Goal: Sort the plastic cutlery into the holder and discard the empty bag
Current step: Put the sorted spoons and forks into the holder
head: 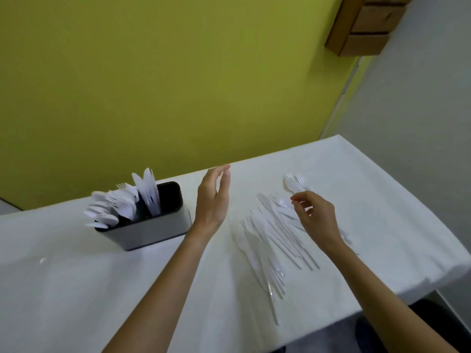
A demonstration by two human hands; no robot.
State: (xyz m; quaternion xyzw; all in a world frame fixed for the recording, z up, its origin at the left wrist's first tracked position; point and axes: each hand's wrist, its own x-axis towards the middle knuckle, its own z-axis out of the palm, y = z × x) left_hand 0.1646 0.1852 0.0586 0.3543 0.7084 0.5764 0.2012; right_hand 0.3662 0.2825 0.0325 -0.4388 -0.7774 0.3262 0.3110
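Observation:
A grey cutlery holder (150, 231) stands on the white table (76, 289) at the left, with white spoons, forks and knives sticking out of it. A loose pile of white plastic cutlery (272, 240) lies spread on the cloth at centre right. My left hand (212, 200) hovers open between the holder and the pile, fingers up, holding nothing. My right hand (316, 215) is above the far side of the pile, fingers pinched on two white plastic forks (294, 184) whose tines point away from me. No bag is visible.
A yellow wall (178, 85) runs right behind the table's far edge. A wooden shelf unit (364, 29) hangs at the top right. The table's right edge drops off near a dark seat (433, 324) at the lower right.

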